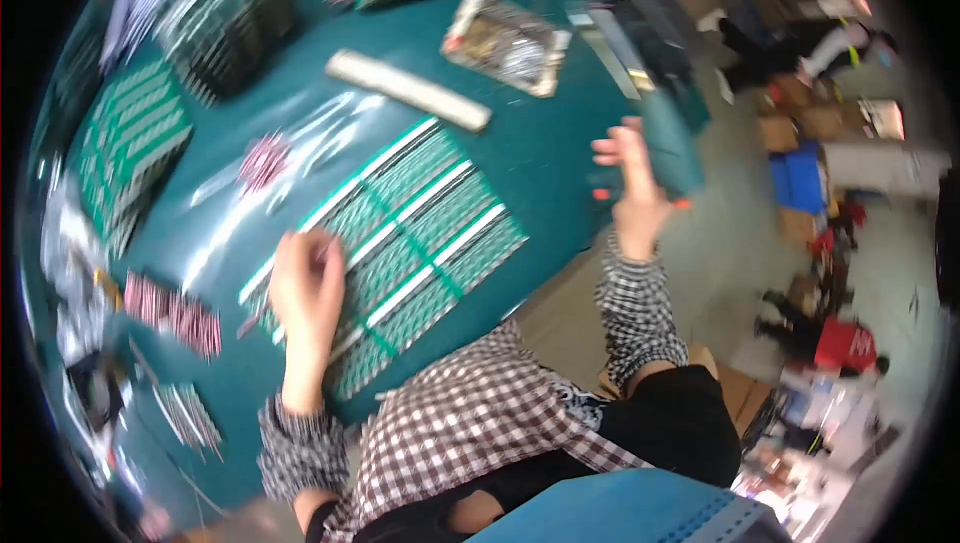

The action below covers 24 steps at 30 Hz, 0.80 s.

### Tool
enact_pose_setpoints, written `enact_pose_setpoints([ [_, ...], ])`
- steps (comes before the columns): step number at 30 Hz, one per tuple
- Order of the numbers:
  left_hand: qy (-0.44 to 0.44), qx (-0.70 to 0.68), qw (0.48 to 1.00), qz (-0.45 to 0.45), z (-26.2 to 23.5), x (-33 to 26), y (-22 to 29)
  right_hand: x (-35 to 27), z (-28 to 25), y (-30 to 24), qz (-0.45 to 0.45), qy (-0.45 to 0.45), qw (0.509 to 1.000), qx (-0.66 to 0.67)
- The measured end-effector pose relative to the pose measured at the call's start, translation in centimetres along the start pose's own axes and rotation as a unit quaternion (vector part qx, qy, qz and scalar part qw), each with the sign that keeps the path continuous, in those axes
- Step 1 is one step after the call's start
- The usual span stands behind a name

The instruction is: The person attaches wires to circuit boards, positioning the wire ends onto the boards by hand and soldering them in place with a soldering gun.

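left hand (308,283): low over the near left end of the green board sheet (437,213), fingers curled toward the thumb; i can't tell whether it pinches anything.
right hand (640,201): well apart from the left, off past the sheet's right end, fingers bent; too blurred to say what it grips, if anything.
board sheet: flat on the bench (550,158), between the hands, reaching ahead of the left one.
done, i'd judge: white strips (383,240) already run in rows across the sheet.
left, i'd judge: the loose red-and-white pile (265,161) ahead of the left hand and the bundle (172,313) left of it look unused.
board stack (135,133): beyond the left hand; finished or waiting, i can't tell.
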State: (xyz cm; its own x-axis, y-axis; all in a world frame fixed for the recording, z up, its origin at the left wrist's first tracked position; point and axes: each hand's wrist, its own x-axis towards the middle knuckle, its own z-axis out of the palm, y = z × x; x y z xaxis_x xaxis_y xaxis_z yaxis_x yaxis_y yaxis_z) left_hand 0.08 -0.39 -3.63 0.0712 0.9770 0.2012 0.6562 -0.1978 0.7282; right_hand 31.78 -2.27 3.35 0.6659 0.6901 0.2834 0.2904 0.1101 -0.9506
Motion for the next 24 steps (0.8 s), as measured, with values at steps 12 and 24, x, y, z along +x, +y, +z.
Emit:
enact_pose_setpoints([
  [12,-0.054,-0.048,0.996,-0.054,-1.8,-1.4,2.4,-2.6,-3.9,-3.7,0.238,-0.136,0.940,0.202],
  [24,-0.052,0.063,0.996,-0.019,-2.3,-0.5,3.6,-4.9,-1.0,-4.8,0.313,-0.266,0.892,0.190],
])
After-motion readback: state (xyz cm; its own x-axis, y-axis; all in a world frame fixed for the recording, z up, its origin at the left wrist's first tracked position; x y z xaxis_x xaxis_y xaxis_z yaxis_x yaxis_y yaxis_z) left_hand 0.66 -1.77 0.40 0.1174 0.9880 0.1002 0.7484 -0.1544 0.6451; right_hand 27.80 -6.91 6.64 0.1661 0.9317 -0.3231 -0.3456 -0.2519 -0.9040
